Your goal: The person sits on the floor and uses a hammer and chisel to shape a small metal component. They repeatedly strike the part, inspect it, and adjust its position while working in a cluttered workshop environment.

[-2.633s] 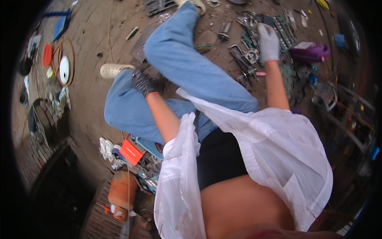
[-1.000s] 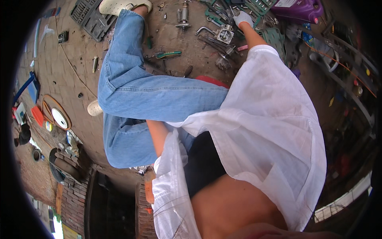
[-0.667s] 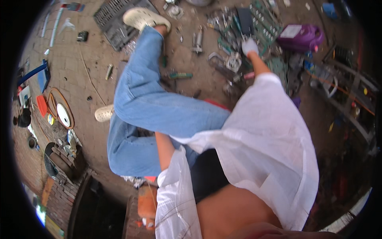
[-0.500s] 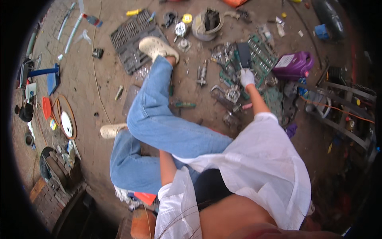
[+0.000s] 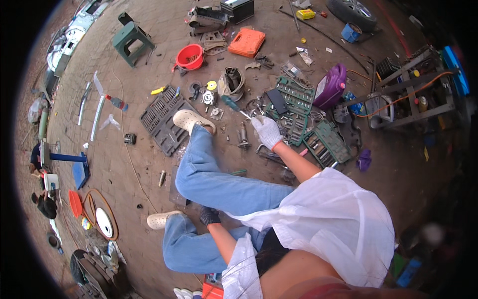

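Note:
My right hand (image 5: 267,131), in a white knitted glove, is closed round the metal shaft of a green-handled tool (image 5: 231,103); the handle points away to the far left. Whether it is a screwdriver or a ratchet I cannot tell. Just beyond the hand lies an open green tool case (image 5: 295,95) with a dark flat slab (image 5: 277,100) on it. A smaller green case (image 5: 326,142) with metal pieces lies near my right forearm. My left hand (image 5: 209,215), in a dark glove, is low between my legs, its fingers mostly hidden. A metal cylindrical part (image 5: 243,136) stands left of my right hand.
A grey socket case (image 5: 160,119) lies open by my foot. Beyond are a bucket (image 5: 234,82), a red basin (image 5: 189,57) and an orange case (image 5: 247,42). At right stand a purple jug (image 5: 329,86) and a metal frame (image 5: 408,92). A green stool (image 5: 133,42) is far left.
My right hand has moved left from the green case and now holds the green-handled tool. My left hand has come into sight between my legs. The view has tilted toward the far ground.

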`<action>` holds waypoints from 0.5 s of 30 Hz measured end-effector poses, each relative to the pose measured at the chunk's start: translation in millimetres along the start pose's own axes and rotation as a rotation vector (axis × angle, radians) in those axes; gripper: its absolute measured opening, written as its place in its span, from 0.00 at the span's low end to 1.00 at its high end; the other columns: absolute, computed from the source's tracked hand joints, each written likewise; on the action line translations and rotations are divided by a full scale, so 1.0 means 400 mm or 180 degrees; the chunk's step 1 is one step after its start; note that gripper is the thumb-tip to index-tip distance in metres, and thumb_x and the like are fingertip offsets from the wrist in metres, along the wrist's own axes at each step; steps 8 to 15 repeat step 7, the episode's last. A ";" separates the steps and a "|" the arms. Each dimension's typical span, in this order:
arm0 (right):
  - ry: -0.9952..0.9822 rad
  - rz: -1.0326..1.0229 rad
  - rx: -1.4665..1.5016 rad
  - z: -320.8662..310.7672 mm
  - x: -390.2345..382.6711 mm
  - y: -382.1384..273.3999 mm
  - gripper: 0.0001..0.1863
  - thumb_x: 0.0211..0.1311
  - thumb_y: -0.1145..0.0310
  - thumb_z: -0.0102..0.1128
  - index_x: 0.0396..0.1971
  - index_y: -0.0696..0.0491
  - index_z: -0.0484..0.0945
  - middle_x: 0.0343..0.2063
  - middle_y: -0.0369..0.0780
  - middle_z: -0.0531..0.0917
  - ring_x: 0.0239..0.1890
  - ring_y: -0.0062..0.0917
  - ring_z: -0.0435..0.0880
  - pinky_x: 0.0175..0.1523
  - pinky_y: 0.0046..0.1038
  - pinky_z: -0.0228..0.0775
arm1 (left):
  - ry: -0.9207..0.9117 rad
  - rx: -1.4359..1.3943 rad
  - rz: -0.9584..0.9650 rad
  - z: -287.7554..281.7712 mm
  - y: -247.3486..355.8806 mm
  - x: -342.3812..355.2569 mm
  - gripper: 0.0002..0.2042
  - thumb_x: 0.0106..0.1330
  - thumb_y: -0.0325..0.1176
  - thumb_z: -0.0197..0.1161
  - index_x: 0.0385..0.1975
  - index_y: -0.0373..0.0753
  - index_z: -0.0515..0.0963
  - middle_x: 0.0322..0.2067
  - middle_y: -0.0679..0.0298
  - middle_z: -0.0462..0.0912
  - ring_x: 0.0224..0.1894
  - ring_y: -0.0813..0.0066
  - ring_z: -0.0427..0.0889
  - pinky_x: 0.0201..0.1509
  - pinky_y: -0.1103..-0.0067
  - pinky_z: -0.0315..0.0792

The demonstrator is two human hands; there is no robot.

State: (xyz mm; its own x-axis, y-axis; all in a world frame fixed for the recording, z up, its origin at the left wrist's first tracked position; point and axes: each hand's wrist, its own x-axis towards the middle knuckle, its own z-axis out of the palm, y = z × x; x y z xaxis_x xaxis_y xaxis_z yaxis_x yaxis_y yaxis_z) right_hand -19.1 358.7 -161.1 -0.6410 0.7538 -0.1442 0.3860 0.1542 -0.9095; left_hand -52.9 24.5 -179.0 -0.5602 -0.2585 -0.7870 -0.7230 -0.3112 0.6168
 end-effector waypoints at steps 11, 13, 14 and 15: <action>-0.0799 -0.1012 -0.0028 -0.047 -0.126 -0.309 0.17 0.54 0.57 0.49 0.29 0.58 0.76 0.26 0.48 0.78 0.31 0.36 0.78 0.36 0.31 0.67 | -0.2193 -0.1200 0.0883 -0.133 0.156 0.082 0.15 0.56 0.43 0.59 0.15 0.47 0.62 0.09 0.75 0.59 0.08 0.83 0.55 0.08 0.88 0.50; -0.0799 -0.1012 -0.0028 -0.047 -0.126 -0.309 0.17 0.54 0.57 0.49 0.29 0.58 0.76 0.26 0.48 0.78 0.31 0.36 0.78 0.36 0.31 0.67 | -0.2193 -0.1200 0.0883 -0.133 0.156 0.082 0.15 0.56 0.43 0.59 0.15 0.47 0.62 0.09 0.75 0.59 0.08 0.83 0.55 0.08 0.88 0.50; -0.0799 -0.1012 -0.0028 -0.047 -0.126 -0.309 0.17 0.54 0.57 0.49 0.29 0.58 0.76 0.26 0.48 0.78 0.31 0.36 0.78 0.36 0.31 0.67 | -0.2193 -0.1200 0.0883 -0.133 0.156 0.082 0.15 0.56 0.43 0.59 0.15 0.47 0.62 0.09 0.75 0.59 0.08 0.83 0.55 0.08 0.88 0.50; -0.0799 -0.1012 -0.0028 -0.047 -0.126 -0.309 0.17 0.54 0.57 0.49 0.29 0.58 0.76 0.26 0.48 0.78 0.31 0.36 0.78 0.36 0.31 0.67 | -0.2193 -0.1200 0.0883 -0.133 0.156 0.082 0.15 0.56 0.43 0.59 0.15 0.47 0.62 0.09 0.75 0.59 0.08 0.83 0.55 0.08 0.88 0.50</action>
